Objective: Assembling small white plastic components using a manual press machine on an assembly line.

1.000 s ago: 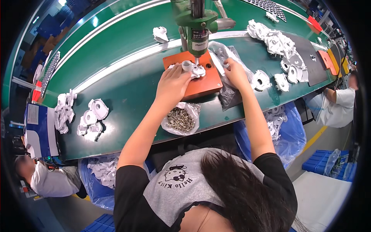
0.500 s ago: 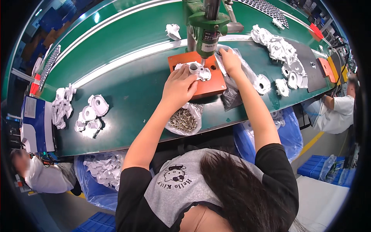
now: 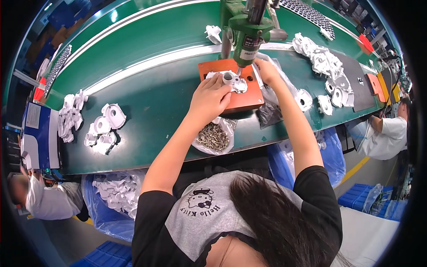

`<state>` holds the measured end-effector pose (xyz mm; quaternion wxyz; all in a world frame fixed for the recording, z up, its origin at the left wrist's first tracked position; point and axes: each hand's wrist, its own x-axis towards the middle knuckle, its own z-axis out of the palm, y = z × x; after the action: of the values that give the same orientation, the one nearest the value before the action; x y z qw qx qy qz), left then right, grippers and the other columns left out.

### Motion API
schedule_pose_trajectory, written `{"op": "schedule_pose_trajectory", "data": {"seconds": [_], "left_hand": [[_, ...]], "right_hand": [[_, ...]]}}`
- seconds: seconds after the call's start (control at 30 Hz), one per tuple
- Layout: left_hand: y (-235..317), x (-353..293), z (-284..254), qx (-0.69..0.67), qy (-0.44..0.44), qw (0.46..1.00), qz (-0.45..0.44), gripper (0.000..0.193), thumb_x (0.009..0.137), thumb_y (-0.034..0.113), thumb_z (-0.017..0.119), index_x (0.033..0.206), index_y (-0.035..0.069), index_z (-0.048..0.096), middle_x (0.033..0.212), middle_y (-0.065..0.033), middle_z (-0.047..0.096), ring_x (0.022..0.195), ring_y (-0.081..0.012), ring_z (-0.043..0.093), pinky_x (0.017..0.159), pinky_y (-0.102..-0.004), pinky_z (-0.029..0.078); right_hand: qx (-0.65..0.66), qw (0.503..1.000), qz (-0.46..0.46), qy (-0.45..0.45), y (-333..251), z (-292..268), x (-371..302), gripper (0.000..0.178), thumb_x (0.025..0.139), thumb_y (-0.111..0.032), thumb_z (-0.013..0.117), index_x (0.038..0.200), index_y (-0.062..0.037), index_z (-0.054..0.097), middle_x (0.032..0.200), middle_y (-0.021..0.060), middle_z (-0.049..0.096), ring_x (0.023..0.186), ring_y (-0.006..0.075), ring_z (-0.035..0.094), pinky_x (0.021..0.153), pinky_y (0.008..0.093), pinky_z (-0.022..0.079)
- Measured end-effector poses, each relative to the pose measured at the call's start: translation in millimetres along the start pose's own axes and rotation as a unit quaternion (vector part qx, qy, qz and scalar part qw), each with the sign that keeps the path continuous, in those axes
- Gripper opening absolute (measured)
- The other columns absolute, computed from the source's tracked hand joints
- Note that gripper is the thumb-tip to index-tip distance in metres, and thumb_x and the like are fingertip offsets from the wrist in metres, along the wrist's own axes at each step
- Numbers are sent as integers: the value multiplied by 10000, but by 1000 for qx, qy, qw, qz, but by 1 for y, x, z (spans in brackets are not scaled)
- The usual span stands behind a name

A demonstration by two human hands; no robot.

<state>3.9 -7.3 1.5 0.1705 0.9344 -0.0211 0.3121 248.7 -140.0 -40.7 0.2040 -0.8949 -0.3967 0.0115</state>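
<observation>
My left hand lies over a white plastic housing, its fingers pressing the housing onto an orange block. Just above the housing stands the thin tip of a green upright machine. To the right of the block, my right hand is closed at the upper edge of a clear plastic bag; what its curled fingers grip, if anything, is hidden. In front of the block sits an open bag of small metal screws, close under my left wrist.
White housings lie in a heap at the right and in smaller groups at the left. Below the bench edge hang blue-lined bins with more white parts. A blue and white box stands far left. Other people sit at both sides.
The whole view has shifted slightly, so the block and machine appear a little further right. Both hands keep nearly the same places beside the block.
</observation>
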Motion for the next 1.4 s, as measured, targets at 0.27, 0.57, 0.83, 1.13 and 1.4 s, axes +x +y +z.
{"op": "schedule_pose_trajectory", "data": {"seconds": [0.27,0.57,0.83,1.13,1.4], "left_hand": [[0,0,-1,3,-3,1000,1,178,802,188,579,926,84,653,1129,-212,598,1119,-319,537,979,-404,384],[1,1,-1,7,-9,1000,0,171,799,174,580,920,71,642,1119,-210,601,1120,-319,535,974,-411,387],[2,2,0,6,-3,1000,1,164,789,178,593,905,71,638,1101,-211,609,1105,-319,548,968,-404,397],[-1,0,1,24,-2,1000,4,169,795,181,588,928,93,645,1095,-207,615,1103,-307,555,982,-399,389],[-11,-2,-7,-28,-57,998,-19,235,821,180,549,1020,110,655,1236,-137,553,1186,-284,487,997,-399,366]], "right_hand": [[62,996,-10,62,3,-15,-8,195,755,-95,589,908,26,607,773,199,636,743,324,627,671,366,486],[300,949,-7,100,-58,-48,-51,178,760,-25,583,915,9,664,753,86,634,658,163,588,625,261,464],[121,956,-193,185,-81,-26,-66,124,719,-150,696,801,-57,708,882,54,656,860,241,563,774,352,438],[52,962,-233,131,-98,-36,-85,191,768,-195,661,895,-55,691,932,56,640,969,245,539,851,369,382],[176,944,-239,141,-124,-47,-124,148,744,-127,679,868,-51,657,879,74,573,874,264,508,795,383,398]]}}
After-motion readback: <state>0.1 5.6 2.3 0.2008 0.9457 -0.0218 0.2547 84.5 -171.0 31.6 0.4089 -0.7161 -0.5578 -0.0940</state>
